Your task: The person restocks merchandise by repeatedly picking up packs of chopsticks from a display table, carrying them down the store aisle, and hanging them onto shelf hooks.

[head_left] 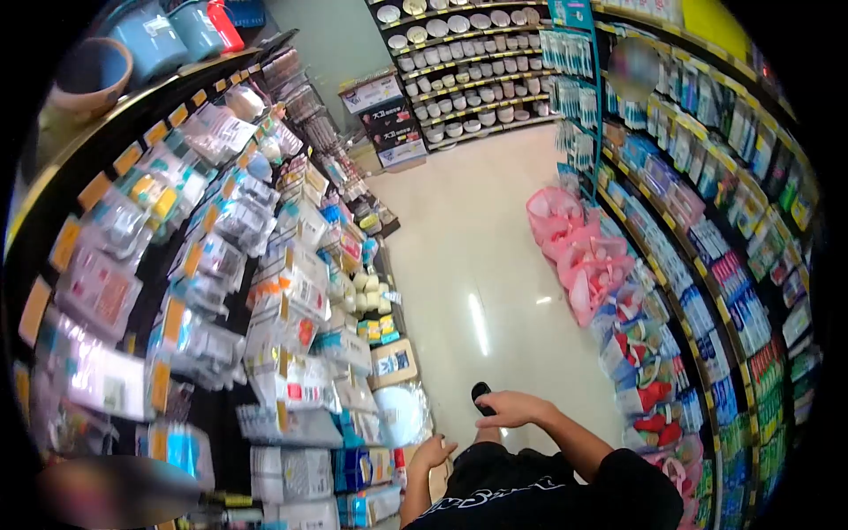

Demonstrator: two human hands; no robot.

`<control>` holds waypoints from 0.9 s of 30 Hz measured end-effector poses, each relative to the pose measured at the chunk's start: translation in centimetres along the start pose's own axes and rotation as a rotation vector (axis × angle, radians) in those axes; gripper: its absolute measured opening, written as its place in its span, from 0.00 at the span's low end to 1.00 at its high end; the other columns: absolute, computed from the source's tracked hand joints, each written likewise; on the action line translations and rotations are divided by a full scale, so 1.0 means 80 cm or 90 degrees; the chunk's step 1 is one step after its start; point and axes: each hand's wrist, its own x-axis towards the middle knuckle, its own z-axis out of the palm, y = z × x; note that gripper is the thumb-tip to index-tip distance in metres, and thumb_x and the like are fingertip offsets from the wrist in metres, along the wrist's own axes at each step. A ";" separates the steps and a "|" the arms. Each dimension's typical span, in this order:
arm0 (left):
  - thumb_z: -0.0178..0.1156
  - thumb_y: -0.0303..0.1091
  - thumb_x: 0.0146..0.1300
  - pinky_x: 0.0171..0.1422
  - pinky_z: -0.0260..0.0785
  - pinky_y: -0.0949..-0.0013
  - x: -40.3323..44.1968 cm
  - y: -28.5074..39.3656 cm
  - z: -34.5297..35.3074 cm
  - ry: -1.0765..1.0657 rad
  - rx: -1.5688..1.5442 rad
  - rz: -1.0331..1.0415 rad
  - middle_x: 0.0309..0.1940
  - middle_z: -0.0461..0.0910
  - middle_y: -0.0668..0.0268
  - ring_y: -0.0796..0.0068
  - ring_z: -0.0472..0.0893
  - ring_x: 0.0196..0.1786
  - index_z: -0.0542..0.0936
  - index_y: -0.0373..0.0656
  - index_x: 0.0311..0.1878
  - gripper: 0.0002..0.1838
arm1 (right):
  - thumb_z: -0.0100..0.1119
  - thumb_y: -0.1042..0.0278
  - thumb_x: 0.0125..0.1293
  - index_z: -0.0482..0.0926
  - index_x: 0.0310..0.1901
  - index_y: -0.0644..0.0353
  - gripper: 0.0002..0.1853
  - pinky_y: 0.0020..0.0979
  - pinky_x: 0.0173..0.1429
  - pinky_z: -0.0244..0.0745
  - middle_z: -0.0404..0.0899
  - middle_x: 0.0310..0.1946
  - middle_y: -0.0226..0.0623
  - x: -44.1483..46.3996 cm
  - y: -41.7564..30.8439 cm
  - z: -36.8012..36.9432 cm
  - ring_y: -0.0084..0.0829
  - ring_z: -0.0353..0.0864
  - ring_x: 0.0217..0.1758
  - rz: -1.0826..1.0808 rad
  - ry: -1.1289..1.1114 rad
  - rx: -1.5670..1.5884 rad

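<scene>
My left hand (431,454) hangs low beside the left shelves, near a round white plate-like item (405,413) in clear wrap. Its fingers are loosely apart and I see nothing in them. My right hand (507,410) is in front of my body, over the aisle, with its fingers stretched out to the left and nothing visible in them. Just past its fingertips shows a dark shoe (481,397) on the floor, partly covered by the hand. My black shirt (503,499) fills the bottom middle.
Packaged goods (291,300) hang in rows on the left. Pink bags (587,265) stand along the right shelves, where boxed toothpaste-like packs (707,256) sit. Ahead are bowl shelves (481,75) and stacked boxes (389,124). A shiny tiled floor (468,230) runs between.
</scene>
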 end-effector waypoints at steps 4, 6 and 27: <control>0.57 0.64 0.60 0.67 0.65 0.57 0.162 0.012 -0.072 -0.120 -0.040 0.053 0.59 0.73 0.41 0.47 0.73 0.63 0.71 0.31 0.63 0.43 | 0.58 0.41 0.62 0.73 0.56 0.66 0.34 0.42 0.56 0.72 0.78 0.49 0.57 0.094 0.041 -0.076 0.52 0.78 0.53 0.198 -0.218 -0.073; 0.57 0.65 0.60 0.67 0.65 0.57 0.233 0.043 -0.164 -0.135 0.048 0.088 0.60 0.73 0.41 0.46 0.73 0.63 0.70 0.32 0.63 0.44 | 0.58 0.39 0.62 0.73 0.57 0.66 0.35 0.42 0.58 0.72 0.78 0.50 0.56 0.142 0.058 -0.135 0.51 0.77 0.54 0.238 -0.258 -0.061; 0.58 0.56 0.62 0.60 0.70 0.57 0.839 -0.027 -0.505 -0.144 0.099 0.024 0.48 0.81 0.48 0.51 0.80 0.54 0.78 0.37 0.55 0.30 | 0.59 0.42 0.60 0.74 0.54 0.65 0.32 0.45 0.55 0.74 0.79 0.48 0.53 0.651 0.405 -0.613 0.50 0.79 0.53 0.278 -0.111 -0.141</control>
